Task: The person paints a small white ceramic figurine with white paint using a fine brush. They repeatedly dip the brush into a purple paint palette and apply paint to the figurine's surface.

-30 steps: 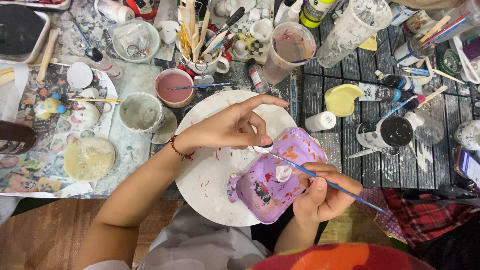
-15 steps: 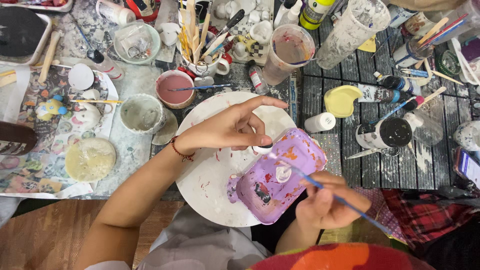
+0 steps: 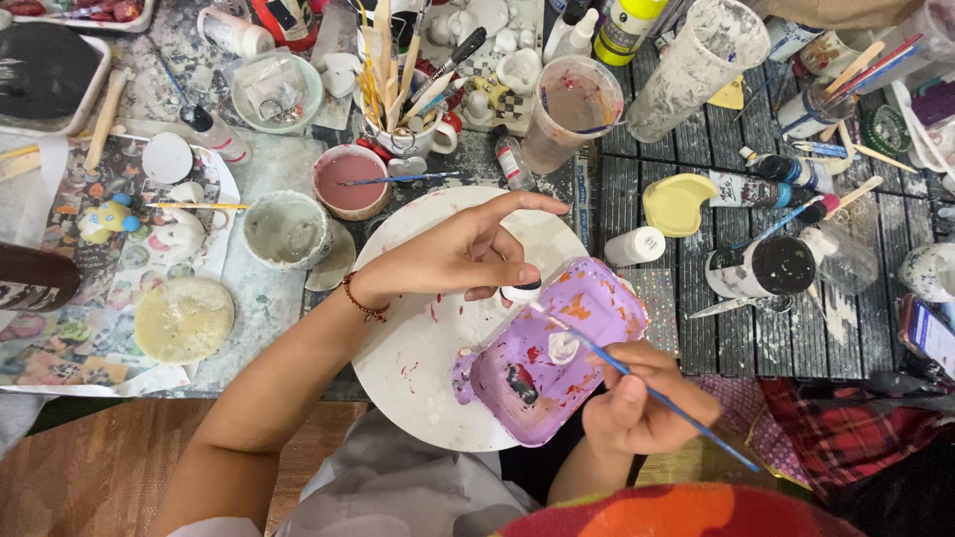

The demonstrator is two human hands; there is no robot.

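Paint-spattered and crowded, your work table [image 3: 249,298] fills the frame, with a pink-filled cup [image 3: 350,180] at upper centre-left. Move right to the middle: your left hand [image 3: 468,254] pinches a small white piece [image 3: 521,291] between thumb and fingers over the round white board [image 3: 418,368], just as it did a second ago. Below it lies the purple palette tray [image 3: 557,353]. At lower right, your right hand [image 3: 637,403] is closed around a blue-handled brush [image 3: 652,393]. That hand has dropped toward the bottom edge, and the brush tip now reaches up to the piece, so the stroke looks to be landing there.
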